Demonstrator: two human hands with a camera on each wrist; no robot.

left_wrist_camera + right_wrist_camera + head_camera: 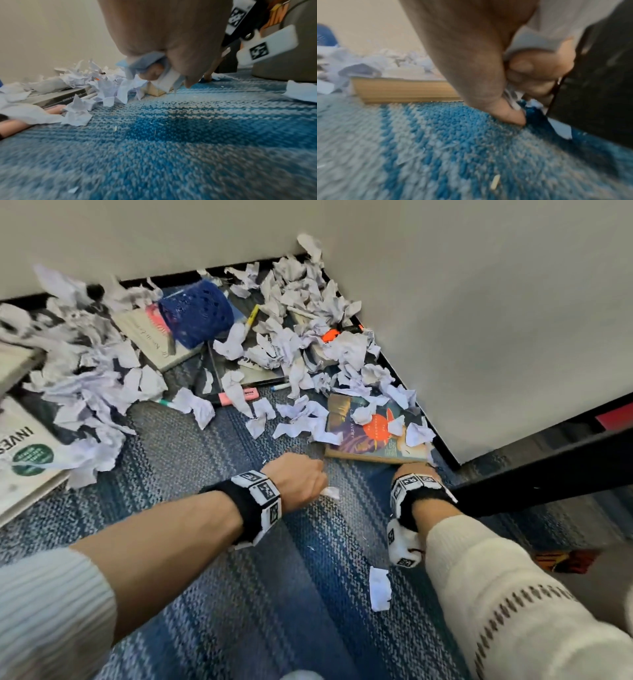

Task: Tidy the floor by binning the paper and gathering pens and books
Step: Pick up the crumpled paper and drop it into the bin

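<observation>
Both hands are down at the blue and grey carpet (212,436), and the colourful paperback (373,429) serves as the landmark. The left hand (296,479) sits just left of the paperback's near edge, its fingers curled tightly round a wad of crumpled paper (145,63), a white scrap of which pokes out beside the knuckles in the head view. The right hand (412,470) is at the paperback's near right corner, close to the black skirting; in the right wrist view its fingers (537,70) are bent round pale paper with the thumb tip pressing into the carpet pile, though that view is blurred. Several crumpled balls lie on the paperback's cover, and a wide heap of crumpled paper (301,337) spreads beyond it into the wall corner and off to its far left. Among that heap, beyond and left of the paperback, lie a pink highlighter (236,397), a yellow pen (251,316), an orange marker (330,335), and a blue mesh basket (195,311) tipped over a pale book (150,344). A white book with a green seal (24,453) lies far to the paperback's left. One loose paper scrap (379,589) rests on the carpet nearer the person than the paperback, beside the right forearm.
</observation>
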